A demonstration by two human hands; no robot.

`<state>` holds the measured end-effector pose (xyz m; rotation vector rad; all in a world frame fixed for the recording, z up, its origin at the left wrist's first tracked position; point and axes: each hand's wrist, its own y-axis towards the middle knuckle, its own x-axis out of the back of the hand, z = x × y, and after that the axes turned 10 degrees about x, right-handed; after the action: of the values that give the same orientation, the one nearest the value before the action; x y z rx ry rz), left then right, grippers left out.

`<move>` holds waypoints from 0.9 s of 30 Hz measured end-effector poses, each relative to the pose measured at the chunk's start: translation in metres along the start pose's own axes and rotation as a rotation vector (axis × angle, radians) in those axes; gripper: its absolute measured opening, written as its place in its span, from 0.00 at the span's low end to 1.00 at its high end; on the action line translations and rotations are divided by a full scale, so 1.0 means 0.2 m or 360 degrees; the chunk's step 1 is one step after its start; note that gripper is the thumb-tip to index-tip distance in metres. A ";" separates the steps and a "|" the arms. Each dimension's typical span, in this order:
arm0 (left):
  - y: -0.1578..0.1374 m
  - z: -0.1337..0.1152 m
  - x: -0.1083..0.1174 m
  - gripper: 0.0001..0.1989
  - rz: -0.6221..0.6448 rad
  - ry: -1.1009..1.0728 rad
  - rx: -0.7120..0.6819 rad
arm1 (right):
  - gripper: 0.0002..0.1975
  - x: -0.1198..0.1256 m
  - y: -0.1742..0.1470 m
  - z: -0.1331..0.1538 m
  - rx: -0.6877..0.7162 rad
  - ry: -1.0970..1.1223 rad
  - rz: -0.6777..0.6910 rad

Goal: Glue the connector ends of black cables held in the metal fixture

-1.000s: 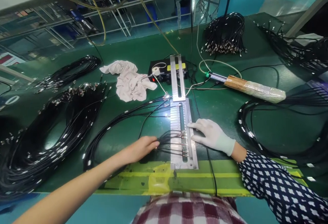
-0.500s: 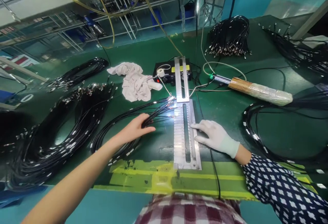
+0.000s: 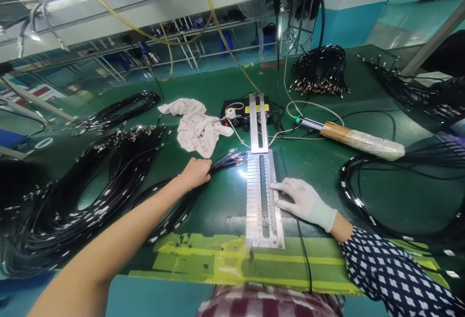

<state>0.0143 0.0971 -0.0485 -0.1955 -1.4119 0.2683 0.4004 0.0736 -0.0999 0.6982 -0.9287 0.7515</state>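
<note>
My bare left hand (image 3: 196, 173) is wrapped round a bundle of thin black cables (image 3: 222, 162). Their metal-tipped ends point right, close to the slotted metal fixture (image 3: 254, 201). In my right hand (image 3: 303, 200), which wears a white glove, nothing is held. Its index finger and thumb are stretched apart, with the fingertips at the right edge of the fixture. A bright spot lights the green table just left of the fixture. Farther back along the fixture, a second slotted metal plate (image 3: 254, 128) reaches towards a black control box (image 3: 236, 118).
A crumpled white cloth (image 3: 198, 130) lies left of the box. Large coils of black cable (image 3: 98, 201) fill the left side; another coil (image 3: 348, 186) lies at the right. A wrapped tool handle (image 3: 363, 140) rests behind my right hand. Yellow tape (image 3: 189, 259) covers the front edge.
My left hand has closed round the cables and gathered their fanned ends into a tight bundle, off the fixture's slots. My right hand stays at the fixture's edge. The camera view has tilted up slightly.
</note>
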 end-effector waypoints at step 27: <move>-0.50 -0.43 0.52 0.17 -0.0589 -0.0989 -0.1124 | 0.22 0.17 -0.07 0.41 -0.1042 0.3050 0.0774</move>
<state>0.1203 0.0351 0.0658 -0.4451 -2.0856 -0.5361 0.3888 0.0101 -0.0384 -0.8923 0.5173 1.0275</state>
